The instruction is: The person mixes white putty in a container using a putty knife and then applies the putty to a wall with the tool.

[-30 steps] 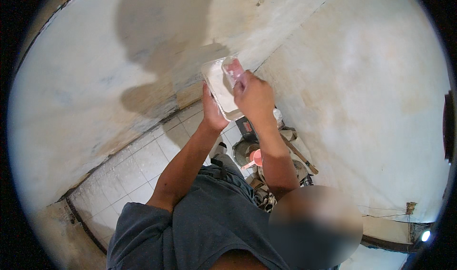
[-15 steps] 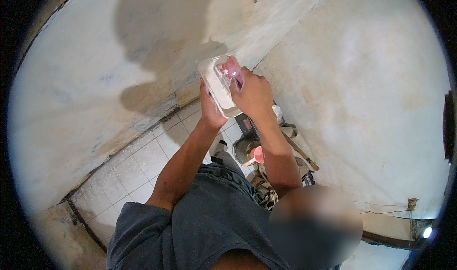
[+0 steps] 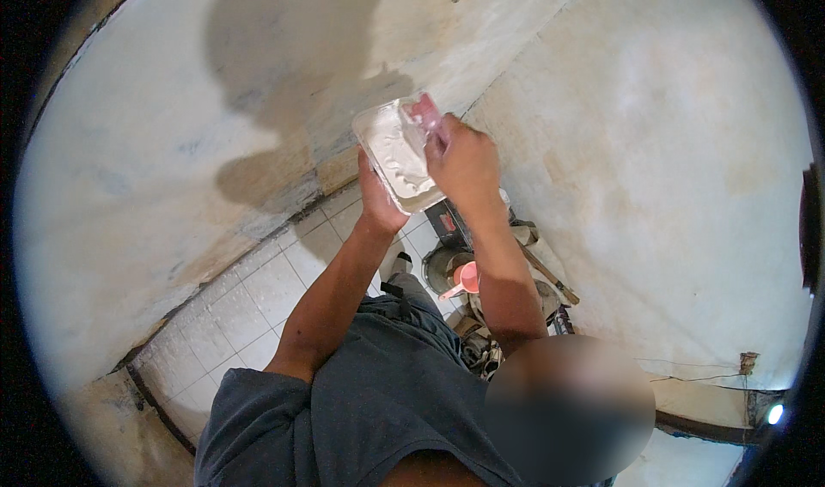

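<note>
My left hand [image 3: 380, 199] grips a shallow rectangular plastic tub [image 3: 419, 202] from its left and underside, holding it up in front of me at a tilt. White paste [image 3: 397, 148] covers much of the tub's inside, its surface ridged and uneven. In my right hand [image 3: 466, 162] is a pink-red scraper [image 3: 424, 109], smeared with white, at the tub's upper right edge. The right fingers are closed round it and hide its lower part. Motion blurs the scraper slightly, so whether it touches the rim is hard to tell.
Stained, patchy walls [image 3: 619, 143] meet in a corner ahead. Below lies a white tiled floor [image 3: 245, 307]. To the right of my legs stand a bucket [image 3: 436, 268], a pink dipper [image 3: 467, 277], a dark box [image 3: 447, 222] and a wooden-handled tool [image 3: 550, 272].
My right hand has shifted slightly right and lifted the scraper from inside the tub toward its upper right edge. More paste shows now, freshly ridged. The left hand has barely moved.
</note>
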The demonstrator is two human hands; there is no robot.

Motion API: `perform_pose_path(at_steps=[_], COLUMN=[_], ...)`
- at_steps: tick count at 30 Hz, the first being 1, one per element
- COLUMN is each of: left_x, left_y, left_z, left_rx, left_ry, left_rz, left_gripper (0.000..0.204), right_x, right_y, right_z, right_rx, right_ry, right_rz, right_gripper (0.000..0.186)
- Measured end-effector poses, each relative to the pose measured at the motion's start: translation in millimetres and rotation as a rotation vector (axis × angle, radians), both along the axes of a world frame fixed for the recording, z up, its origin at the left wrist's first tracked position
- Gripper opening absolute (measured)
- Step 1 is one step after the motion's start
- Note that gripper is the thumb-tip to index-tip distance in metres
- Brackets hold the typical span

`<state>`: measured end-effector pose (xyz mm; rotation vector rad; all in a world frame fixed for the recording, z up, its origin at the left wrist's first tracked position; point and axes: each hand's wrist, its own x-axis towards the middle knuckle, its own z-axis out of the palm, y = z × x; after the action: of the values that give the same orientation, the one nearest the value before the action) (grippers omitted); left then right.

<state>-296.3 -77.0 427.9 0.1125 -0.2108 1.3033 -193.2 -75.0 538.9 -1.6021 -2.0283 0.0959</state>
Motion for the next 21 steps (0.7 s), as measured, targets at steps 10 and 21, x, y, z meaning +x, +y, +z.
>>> perform_pose_path(at_steps=[10,21], left_x=[0,1], left_y=[-5,-1], left_z=[12,7], left_rx=[-0.077,-0.146], left_ry=[0.026,0.053], left_rz=[0.000,0.041], left_gripper=[0.064,0.054], right_x=[-2,-8], right_y=[5,10], right_z=[0,-8], right_rx=[0.025,-0.066], right_ry=[-0.076,-0.175], right_rz=[-0.017,-0.014], right_gripper=[0.015,0.020])
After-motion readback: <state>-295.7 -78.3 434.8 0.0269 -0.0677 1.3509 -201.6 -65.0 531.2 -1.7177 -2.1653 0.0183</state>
